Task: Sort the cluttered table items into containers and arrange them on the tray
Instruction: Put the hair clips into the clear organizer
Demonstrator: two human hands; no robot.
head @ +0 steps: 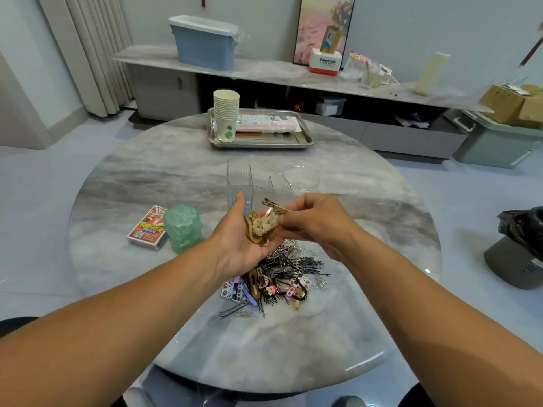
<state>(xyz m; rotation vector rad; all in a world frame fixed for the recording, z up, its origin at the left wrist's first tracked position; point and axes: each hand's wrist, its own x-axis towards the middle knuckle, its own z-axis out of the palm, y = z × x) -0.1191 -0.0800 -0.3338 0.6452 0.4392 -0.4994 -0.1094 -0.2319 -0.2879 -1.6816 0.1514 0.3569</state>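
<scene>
Hair clips (260,227), a small bunch of gold and pearly ones, sit in the upturned left hand (244,233), held above the table (147,177) just in front of the clear divided organizer (249,179). Scanning left to right: card box (147,227) and green roll (182,227) lie together at left, well clear of the work. Left hand cups the clips on a relaxed palm, fingers mostly straight. Right hand (311,221) pinches one gold clip (274,205) at the top of the bunch. Below both hands is the mixed pile (276,277) of bobby pins, paper clips and coloured clips. Round clear jar (301,179) stands just right of the organizer. Tray (258,143) with paper cups (225,116) and flat packets sits at the far edge.

Judgement: mid-sort, clips by type. To do it well: keep the palm level so nothing slides off, free one clip fully before lifting, drop it into a single compartment. Tangles with neighbouring clips look like the main risk. Bulk of pile not yet sorted.
</scene>
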